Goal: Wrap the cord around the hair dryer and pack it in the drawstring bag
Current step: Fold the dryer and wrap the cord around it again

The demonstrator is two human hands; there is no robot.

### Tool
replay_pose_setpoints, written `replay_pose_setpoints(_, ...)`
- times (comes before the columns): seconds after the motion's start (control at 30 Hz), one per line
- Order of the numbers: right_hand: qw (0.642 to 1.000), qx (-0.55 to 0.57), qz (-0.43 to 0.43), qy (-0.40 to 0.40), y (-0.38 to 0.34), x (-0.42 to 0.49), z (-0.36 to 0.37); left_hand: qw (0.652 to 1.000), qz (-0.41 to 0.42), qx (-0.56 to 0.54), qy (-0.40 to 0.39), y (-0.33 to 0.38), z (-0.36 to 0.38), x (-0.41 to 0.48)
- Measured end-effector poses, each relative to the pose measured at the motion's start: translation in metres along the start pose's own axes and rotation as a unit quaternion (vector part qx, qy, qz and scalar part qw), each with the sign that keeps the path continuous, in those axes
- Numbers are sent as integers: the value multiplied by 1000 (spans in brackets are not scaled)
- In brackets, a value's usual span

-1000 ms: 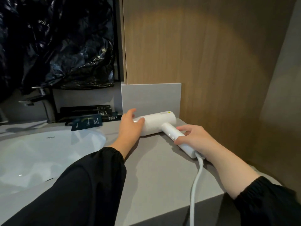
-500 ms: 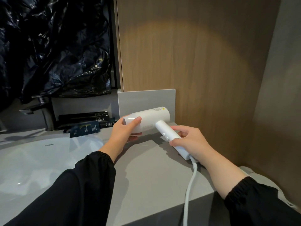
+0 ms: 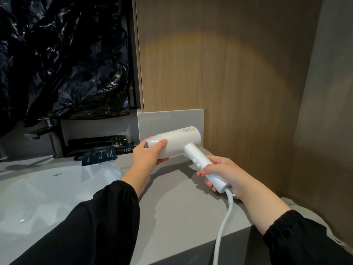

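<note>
A white hair dryer point(image 3: 181, 142) is held a little above the grey counter point(image 3: 175, 213), near the wooden wall. My left hand point(image 3: 147, 157) grips the nozzle end of its barrel, thumb on top. My right hand point(image 3: 223, 173) is curled round the lower part of the handle. The white cord point(image 3: 223, 224) leaves the handle's base and hangs down over the counter's front edge, out of the frame. A pale grey cloth point(image 3: 298, 209) shows behind my right forearm; I cannot tell whether it is the drawstring bag.
A white sink basin point(image 3: 47, 192) fills the left, with a dark tap point(image 3: 51, 136) behind it. Black toiletry packets point(image 3: 99, 148) lie at the back of the counter. Crumpled black plastic point(image 3: 63, 58) hangs above. A wooden wall point(image 3: 219, 73) closes off the back right.
Both hands closed round the dryer and lifted it off the counter. My left hand went from touching the barrel to gripping its nozzle end.
</note>
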State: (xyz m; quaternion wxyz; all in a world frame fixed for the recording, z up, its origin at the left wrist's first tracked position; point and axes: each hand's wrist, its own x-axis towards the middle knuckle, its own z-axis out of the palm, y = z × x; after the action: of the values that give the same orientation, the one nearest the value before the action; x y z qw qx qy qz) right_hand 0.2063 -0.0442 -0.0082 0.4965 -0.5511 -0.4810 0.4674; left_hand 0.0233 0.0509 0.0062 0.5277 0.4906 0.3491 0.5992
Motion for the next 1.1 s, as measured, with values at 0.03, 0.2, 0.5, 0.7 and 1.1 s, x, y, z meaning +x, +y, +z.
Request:
replay_pose_setpoints(0.03, 1000, 0, 1, 4, 0, 0, 0, 1000, -1, -2, 2, 0, 0, 0)
replay_pose_setpoints(0.2, 1000, -1, 0, 10, 1, -2, -1, 1000, -10, -14, 3, 1, 2, -1)
replay_pose_setpoints(0.5, 1000, 5, -5, 15, 0, -7, -4, 1000, -10, -19, -7, 0, 6, -4)
replay_pose_setpoints(0.7, 1000, 6, -5, 22, -1, -10, -5, 1000, -17, -14, -4, 1, 9, -6)
replay_pose_setpoints(1.1, 994, 40, 1, 97, 1, -10, -2, 999, -18, -34, 8, -18, 31, -22)
